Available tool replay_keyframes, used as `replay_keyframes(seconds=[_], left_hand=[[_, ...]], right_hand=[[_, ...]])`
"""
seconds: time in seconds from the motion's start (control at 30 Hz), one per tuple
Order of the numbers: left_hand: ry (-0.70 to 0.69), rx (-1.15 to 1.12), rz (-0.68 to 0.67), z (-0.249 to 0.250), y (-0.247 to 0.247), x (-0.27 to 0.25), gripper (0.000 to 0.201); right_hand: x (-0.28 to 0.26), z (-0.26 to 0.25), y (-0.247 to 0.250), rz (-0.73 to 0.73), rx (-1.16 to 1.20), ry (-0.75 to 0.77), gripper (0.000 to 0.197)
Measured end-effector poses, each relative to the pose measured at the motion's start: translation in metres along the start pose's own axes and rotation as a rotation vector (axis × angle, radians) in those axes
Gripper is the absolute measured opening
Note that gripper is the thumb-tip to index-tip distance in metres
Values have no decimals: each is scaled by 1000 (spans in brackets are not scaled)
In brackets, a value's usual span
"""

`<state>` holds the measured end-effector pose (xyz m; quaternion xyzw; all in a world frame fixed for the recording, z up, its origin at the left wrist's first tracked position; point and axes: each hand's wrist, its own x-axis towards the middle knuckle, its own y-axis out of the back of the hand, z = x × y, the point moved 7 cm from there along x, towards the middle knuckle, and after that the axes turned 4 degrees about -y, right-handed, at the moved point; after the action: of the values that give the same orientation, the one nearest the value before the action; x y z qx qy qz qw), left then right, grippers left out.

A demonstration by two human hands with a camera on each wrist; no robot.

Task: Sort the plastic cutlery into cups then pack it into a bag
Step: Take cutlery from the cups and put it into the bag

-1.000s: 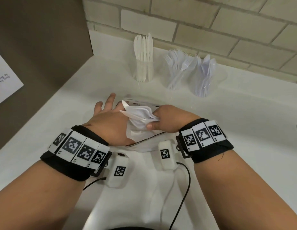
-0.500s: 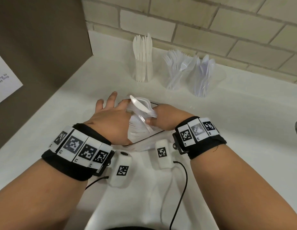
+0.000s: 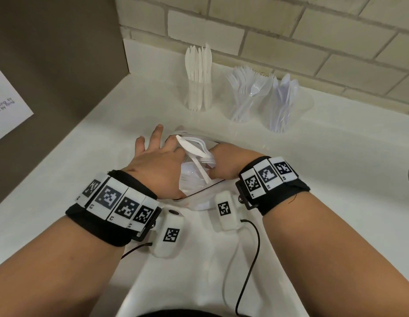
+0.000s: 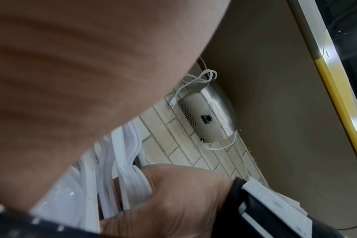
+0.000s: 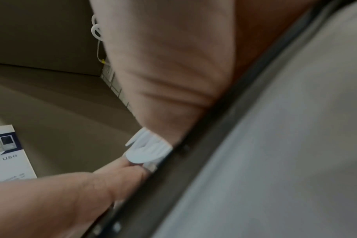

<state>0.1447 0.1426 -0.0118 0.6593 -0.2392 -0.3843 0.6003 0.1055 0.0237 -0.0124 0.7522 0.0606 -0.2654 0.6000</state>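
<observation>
My right hand (image 3: pixel 224 163) grips a bundle of white plastic cutlery (image 3: pixel 194 152) over the mouth of a clear zip bag (image 3: pixel 194 191) on the white counter. The bundle is tilted, one end down in the bag. My left hand (image 3: pixel 157 161) lies on the bag's left side with fingers spread and straight; its thumb is hidden. At the back stand three clear cups: knives (image 3: pixel 199 88), forks (image 3: pixel 247 97), spoons (image 3: pixel 283 104). The left wrist view shows the cutlery (image 4: pixel 116 169) beside the right hand (image 4: pixel 173 201). The right wrist view shows blurred cutlery tips (image 5: pixel 147 148).
A tiled wall (image 3: pixel 290 37) runs behind the cups, and a brown panel (image 3: pixel 50 65) with a paper notice closes the left side. A steel box with a white cord (image 4: pixel 210 116) hangs on the wall. Bare counter (image 3: pixel 336 168) lies to the right.
My right hand has turned the cutlery bundle from lying sideways to pointing down into the bag. The left hand has stayed on the bag.
</observation>
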Motion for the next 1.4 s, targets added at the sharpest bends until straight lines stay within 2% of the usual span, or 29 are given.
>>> replay_keyframes(seconds=[0.07,0.17,0.23,0.3,0.37,0.47,0.53,0.6,0.77,0.83,0.9,0.97,1.03,1.1,1.17,1.23,1.3,1.33,1.37,1.4], left_hand=[[-8,-16,21,1,1,-1,94],[-32,-31,10,3,7,-4,73],[-46,-26,-9,0,13,-7,62],[-37,-24,-4,-6,20,-8,60],[-14,-74,67,-11,29,-8,54],[-27,-263,182,-10,39,-10,61],[-41,-350,184,-6,39,-10,69],[-57,-317,156,-4,36,-9,73],[-56,-122,68,-6,37,-8,51],[-50,-98,46,-6,37,-7,54],[-42,-162,81,-8,36,-7,62],[-59,-232,103,-7,35,-8,64],[-92,-223,54,-2,28,-8,60],[-109,-163,12,3,23,-9,58],[-94,-183,66,4,29,-9,51],[-103,-360,253,3,46,-10,33],[-98,-723,504,-3,65,-15,13],[-69,-965,587,-8,70,-17,14],[-38,-1255,607,-11,69,-16,20],[-14,-1560,554,-10,66,-14,26]], right_hand=[[0,0,-3,-22,-2,4,12],[-3,0,-4,-22,34,11,8],[-7,2,1,15,49,12,8],[-12,7,7,65,94,11,8],[-17,10,13,122,156,20,17],[-22,9,17,149,187,49,30],[-25,9,17,139,163,40,27],[-27,10,19,144,184,35,20],[-37,14,25,150,403,111,15],[-43,14,25,120,480,131,11],[-45,17,27,135,580,140,5],[-44,21,30,213,696,135,16],[-42,22,34,287,813,131,23],[-41,21,36,340,907,147,23],[-41,22,38,414,1057,160,22],[-43,24,41,480,1277,184,21],[-46,25,49,503,1511,241,18],[-48,24,56,508,1599,275,16],[-50,23,64,513,1658,307,14],[-54,20,74,520,1697,337,13]])
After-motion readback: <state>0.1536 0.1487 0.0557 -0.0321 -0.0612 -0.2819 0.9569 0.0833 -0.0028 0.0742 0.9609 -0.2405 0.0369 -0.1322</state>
